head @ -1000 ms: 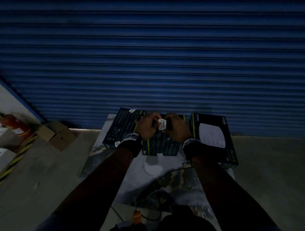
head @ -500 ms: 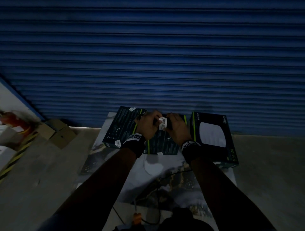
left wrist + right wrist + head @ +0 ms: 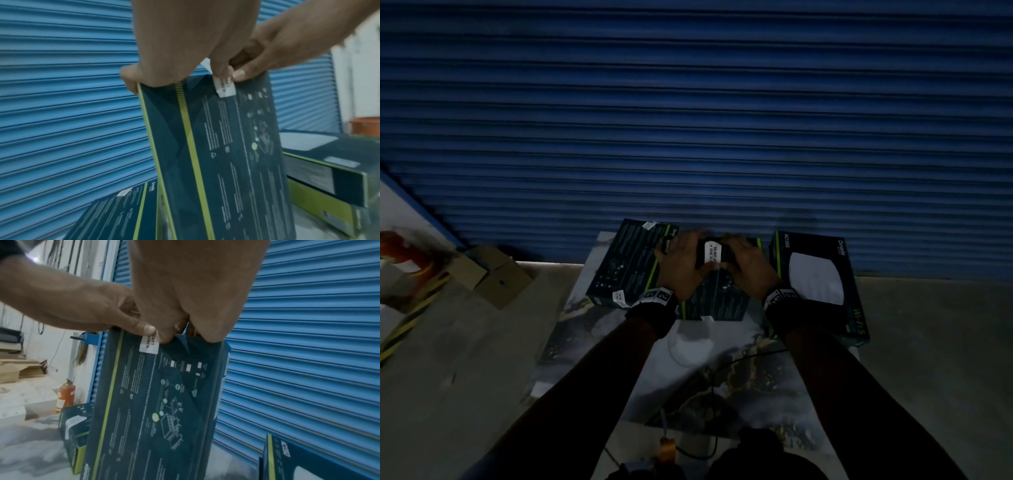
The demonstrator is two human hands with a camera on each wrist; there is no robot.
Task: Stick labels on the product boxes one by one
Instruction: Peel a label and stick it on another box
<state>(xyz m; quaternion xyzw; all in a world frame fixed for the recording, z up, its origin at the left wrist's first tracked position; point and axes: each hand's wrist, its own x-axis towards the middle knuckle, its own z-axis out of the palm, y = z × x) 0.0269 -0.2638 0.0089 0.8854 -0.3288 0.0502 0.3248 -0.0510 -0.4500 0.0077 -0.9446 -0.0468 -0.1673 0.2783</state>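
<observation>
Head view puts the middle product box [image 3: 717,294] at the centre of the patterned table top [image 3: 688,377], standing tilted up on one edge in front of the blue roller shutter [image 3: 688,120], and everything else is placed from it. A white label [image 3: 711,255] printed with black text is folded over the top edge of this box; in the right wrist view its lower end [image 3: 149,344] lies flat on the printed back face of the box [image 3: 154,402], and in the left wrist view the same label [image 3: 225,86] hangs down from the top edge of the box [image 3: 216,154]. The left hand [image 3: 681,263] grips the top edge just left of the label, fingers curled over the rim and the thumb pressing beside the sticker; seen from its own wrist, the left hand [image 3: 185,42] has a fingertip on the label's upper part. The right hand [image 3: 746,263] clamps the top edge just right of the label, its thumb touching the sticker, and in its wrist view the right hand [image 3: 193,288] pinches the box rim. To the left of the held box, a second dark box [image 3: 626,263] lies flat with small white stickers on it. To the right, a box with a white dome picture [image 3: 822,284] lies flat, printed side up. Whether any box holds anything cannot be told, all are closed. Farther left of the held box, on the floor, sit brown cartons [image 3: 489,274] and a red extinguisher [image 3: 65,395].
</observation>
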